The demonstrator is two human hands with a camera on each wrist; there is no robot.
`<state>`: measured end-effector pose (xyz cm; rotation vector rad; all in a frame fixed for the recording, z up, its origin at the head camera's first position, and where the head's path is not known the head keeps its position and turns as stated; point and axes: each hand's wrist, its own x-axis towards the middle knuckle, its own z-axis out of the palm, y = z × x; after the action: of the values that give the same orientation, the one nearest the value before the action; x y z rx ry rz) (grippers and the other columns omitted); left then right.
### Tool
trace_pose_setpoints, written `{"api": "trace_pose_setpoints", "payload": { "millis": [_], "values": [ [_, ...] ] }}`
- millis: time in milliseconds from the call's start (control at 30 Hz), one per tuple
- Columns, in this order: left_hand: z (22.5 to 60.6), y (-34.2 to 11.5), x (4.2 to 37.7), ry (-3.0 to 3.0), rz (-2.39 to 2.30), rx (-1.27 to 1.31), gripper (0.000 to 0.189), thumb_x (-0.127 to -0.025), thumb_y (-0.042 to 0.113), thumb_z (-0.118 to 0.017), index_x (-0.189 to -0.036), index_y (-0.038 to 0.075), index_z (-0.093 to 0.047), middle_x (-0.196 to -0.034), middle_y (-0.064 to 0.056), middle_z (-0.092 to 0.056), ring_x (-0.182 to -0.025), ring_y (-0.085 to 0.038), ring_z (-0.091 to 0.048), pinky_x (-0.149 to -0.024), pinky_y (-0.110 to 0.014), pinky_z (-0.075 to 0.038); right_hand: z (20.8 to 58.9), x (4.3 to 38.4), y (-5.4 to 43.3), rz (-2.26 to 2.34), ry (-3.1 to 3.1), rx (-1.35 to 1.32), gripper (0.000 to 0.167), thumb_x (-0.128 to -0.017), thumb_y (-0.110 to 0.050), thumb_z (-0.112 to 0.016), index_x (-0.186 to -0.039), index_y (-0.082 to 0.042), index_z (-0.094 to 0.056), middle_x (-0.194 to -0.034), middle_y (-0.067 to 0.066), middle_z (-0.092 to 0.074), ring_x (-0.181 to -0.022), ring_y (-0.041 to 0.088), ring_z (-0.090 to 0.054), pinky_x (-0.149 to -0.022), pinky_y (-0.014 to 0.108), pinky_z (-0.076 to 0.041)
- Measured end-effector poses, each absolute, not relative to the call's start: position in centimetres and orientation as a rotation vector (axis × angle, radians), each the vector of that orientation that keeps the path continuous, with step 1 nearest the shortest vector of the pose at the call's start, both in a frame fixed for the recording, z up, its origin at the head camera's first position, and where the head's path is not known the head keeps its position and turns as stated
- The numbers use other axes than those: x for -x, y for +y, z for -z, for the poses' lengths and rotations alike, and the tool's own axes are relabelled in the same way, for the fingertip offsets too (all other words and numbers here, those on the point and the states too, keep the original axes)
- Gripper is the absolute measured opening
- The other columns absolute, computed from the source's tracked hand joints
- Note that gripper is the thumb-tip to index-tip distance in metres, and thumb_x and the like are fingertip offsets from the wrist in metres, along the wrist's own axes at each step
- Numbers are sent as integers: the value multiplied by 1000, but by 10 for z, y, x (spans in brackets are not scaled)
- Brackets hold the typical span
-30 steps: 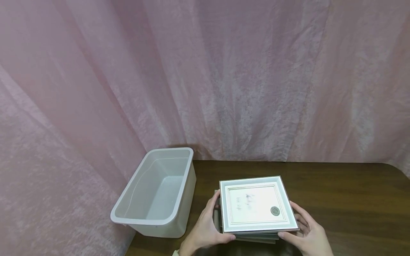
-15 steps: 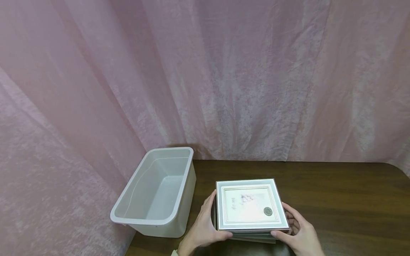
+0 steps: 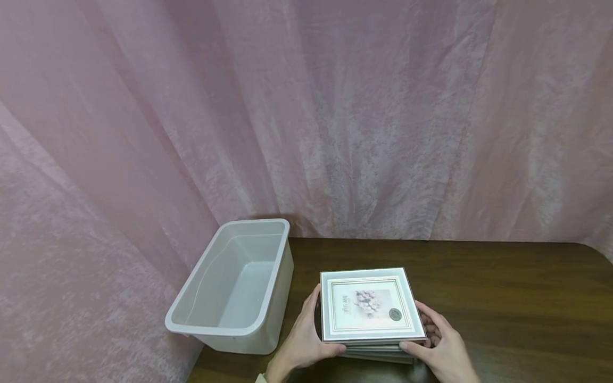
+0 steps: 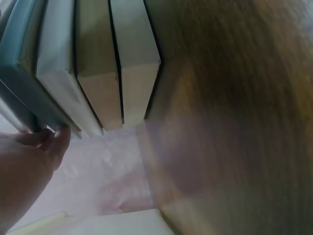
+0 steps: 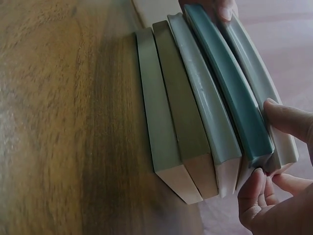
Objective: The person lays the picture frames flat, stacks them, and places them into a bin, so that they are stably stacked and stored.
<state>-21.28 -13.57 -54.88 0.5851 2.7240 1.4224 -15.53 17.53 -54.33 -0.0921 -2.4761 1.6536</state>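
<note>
A stack of several picture frames lies flat on the table. The top picture frame [image 3: 371,306] has a pale, silvery border, a flower print and a dark round sticker. My left hand [image 3: 304,340] holds it at the left side, thumb along the near edge. At the near right corner my right hand [image 3: 445,346] grips it, thumb on the near edge and fingers curled at the side. In the right wrist view a teal frame [image 5: 230,88] sits directly under the top one, above a grey-blue frame [image 5: 208,98] and a brownish frame [image 5: 183,98]. My left fingertips touch the stack's side in the left wrist view.
A white plastic bin [image 3: 215,331] stands on the table left of the stack, with nothing inside it. The dark wooden table [image 3: 507,298] extends to the right. Pink curtains [image 3: 335,117] hang behind and along the left side.
The top picture frame has shifted left and slightly toward me, lining up more squarely over the stack. My right hand has moved left with it; my left hand has barely moved.
</note>
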Motion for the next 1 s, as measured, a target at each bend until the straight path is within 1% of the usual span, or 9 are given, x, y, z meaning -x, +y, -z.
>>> {"api": "trace_pose_setpoints", "payload": {
  "millis": [133,333,433,700,800,867,1000],
  "values": [
    [550,-137,214,2702,-1449,-585,143,-65,38,-102,-173,0,-16,-177,-22,-33,-160,-40,-39,-127,-62,-40,544,157,174,-1614,-2491,88,91,-74,-7,-99,-154,-2,-57,-114,6,-60,-86,-3,-55,-66,19,-48],
    [554,-136,214,2655,-1488,-616,147,-65,33,-103,-173,-2,-10,-177,-17,-36,-159,-37,-42,-131,-43,-39,545,158,174,-1585,-2515,94,91,-74,-10,-100,-154,-3,-58,-116,8,-59,-88,-4,-53,-67,19,-48],
    [555,-135,214,2640,-1501,-629,149,-65,31,-104,-174,-1,-7,-177,-16,-38,-156,-35,-45,-129,-38,-40,545,159,174,-1568,-2517,86,91,-73,-10,-100,-153,-2,-59,-115,8,-59,-87,-5,-53,-67,19,-49],
    [554,-136,215,2633,-1486,-680,151,-67,31,-104,-174,0,-1,-176,-14,-40,-155,-33,-48,-129,-36,-40,546,160,174,-1561,-2522,77,90,-72,-11,-101,-152,-1,-59,-114,7,-58,-87,-5,-51,-66,19,-50],
    [553,-135,215,2629,-1485,-678,152,-67,31,-103,-175,3,0,-175,-11,-43,-153,-30,-50,-128,-35,-42,545,161,175,-1564,-2528,79,90,-72,-12,-100,-152,-1,-59,-114,8,-58,-88,-5,-51,-66,19,-51],
    [554,-135,215,2637,-1475,-679,152,-68,32,-103,-175,4,0,-173,-11,-46,-151,-29,-52,-126,-35,-44,545,160,175,-1566,-2538,83,90,-73,-12,-100,-152,-1,-59,-115,8,-58,-88,-5,-51,-67,19,-50],
    [555,-135,215,2652,-1457,-674,151,-68,34,-102,-174,0,0,-173,-13,-46,-152,-29,-52,-126,-36,-44,545,160,176,-1569,-2546,86,89,-74,-13,-100,-153,-1,-59,-115,9,-58,-87,-5,-52,-67,19,-50]
  ]
}}
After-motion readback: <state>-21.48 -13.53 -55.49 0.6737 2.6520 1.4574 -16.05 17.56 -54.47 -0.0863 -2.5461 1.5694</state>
